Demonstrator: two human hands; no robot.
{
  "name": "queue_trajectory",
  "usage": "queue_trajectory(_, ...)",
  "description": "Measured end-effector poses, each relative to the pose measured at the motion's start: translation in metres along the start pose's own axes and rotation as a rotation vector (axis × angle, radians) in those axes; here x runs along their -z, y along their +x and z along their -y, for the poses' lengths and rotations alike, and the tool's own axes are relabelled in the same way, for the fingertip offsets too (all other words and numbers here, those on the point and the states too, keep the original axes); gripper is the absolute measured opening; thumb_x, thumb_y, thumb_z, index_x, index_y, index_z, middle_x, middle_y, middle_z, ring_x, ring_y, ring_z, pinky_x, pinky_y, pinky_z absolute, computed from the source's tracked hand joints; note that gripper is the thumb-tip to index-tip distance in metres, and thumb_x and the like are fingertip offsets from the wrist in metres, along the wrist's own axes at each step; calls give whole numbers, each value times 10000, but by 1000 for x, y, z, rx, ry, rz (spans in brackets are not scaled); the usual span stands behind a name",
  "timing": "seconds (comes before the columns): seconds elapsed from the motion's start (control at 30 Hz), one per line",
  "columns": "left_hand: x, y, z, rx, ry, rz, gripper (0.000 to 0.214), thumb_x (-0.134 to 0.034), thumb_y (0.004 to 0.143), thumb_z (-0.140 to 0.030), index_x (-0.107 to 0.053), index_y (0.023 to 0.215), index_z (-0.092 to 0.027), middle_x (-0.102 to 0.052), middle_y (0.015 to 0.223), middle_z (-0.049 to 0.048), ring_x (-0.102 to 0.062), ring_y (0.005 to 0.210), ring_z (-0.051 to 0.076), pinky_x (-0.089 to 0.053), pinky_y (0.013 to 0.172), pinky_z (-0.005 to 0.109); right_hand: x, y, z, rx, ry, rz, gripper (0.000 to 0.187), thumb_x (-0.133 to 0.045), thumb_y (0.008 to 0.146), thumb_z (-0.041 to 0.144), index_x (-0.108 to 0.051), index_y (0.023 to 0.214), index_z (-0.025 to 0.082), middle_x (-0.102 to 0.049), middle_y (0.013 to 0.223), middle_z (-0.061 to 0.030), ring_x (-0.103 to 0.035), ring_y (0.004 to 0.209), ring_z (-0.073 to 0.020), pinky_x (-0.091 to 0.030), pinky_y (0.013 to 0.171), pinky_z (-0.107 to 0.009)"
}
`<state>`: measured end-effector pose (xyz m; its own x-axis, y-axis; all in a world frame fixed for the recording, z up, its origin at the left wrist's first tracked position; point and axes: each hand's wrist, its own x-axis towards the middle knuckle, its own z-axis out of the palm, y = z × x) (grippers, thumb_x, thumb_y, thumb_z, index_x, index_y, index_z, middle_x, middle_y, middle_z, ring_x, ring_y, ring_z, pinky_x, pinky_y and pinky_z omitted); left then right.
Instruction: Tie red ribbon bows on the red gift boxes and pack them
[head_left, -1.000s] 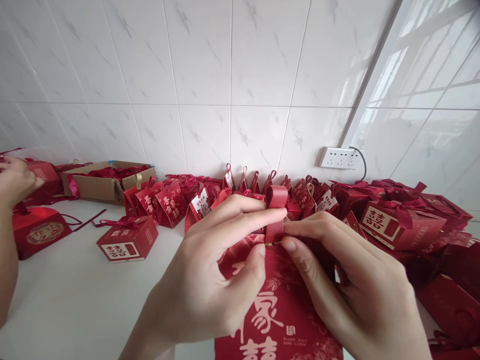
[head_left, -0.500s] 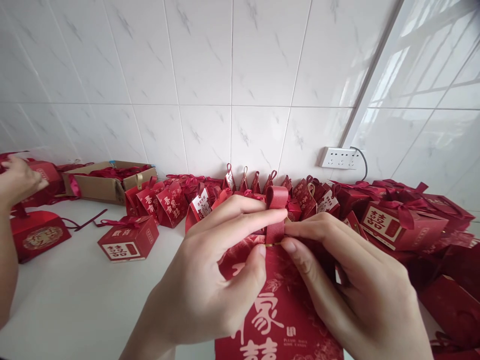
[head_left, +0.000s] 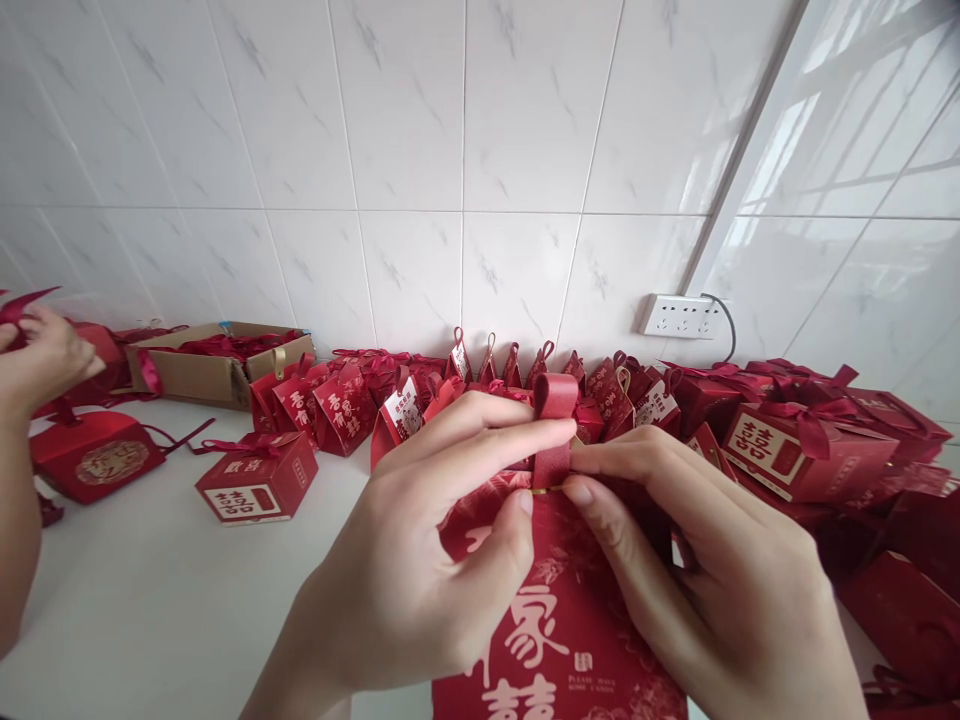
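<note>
A red candy box with pale pink lettering stands in front of me, its lower part cut off by the frame edge. From its top rises a red loop strap. A thin gold tie crosses the strap near its base. My left hand is closed at the strap's left side, the thumb at one end of the tie and the fingers laid against the strap. On the other side, my right hand pinches the tie's right end between thumb and index finger. The back of the strap is hidden.
Another person's hand holds dark red ribbon at the far left, above a red box with a round emblem. A ribboned box and an open cardboard box stand nearby. Several finished red boxes crowd the right, below a power strip.
My hands and the candy box have barely moved. At the left, the other person's hand has lifted ribbon into view, and the box with the round emblem has shifted right.
</note>
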<state>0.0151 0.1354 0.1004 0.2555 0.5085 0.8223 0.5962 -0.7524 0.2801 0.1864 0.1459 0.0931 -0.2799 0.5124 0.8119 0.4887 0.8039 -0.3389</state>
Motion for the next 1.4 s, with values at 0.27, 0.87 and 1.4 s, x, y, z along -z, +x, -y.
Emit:
queue_trajectory(0.27, 0, 0, 0, 6, -5, 11, 444, -532, 767, -57, -609, 1165, -238, -628, 1143, 17, -606, 1021, 159, -530, 909, 242, 1, -1, 0, -7, 7, 20, 88, -517, 888, 157, -593, 920, 189, -599, 802, -15, -593, 663, -102, -490, 607, -196)
queue_trajectory(0.87, -2, -1, -2, 28, -80, -25, 439, -512, 781, -72, -602, 1167, -261, -621, 1144, 23, -606, 1006, 189, -553, 894, 314, 3, -3, 8, -20, 27, -17, 140, -538, 848, 169, -609, 964, 202, -614, 831, -36, -599, 634, -131, -513, 552, -231)
queue_trajectory(1.4, -2, -2, -1, 16, -61, 18, 471, -517, 789, -72, -581, 1221, -249, -615, 1168, 38, -591, 1054, 196, -543, 902, 303, 5, -3, 6, -14, 8, -15, 80, -536, 852, 186, -598, 901, 196, -619, 802, -41, -608, 631, -145, -523, 550, -237)
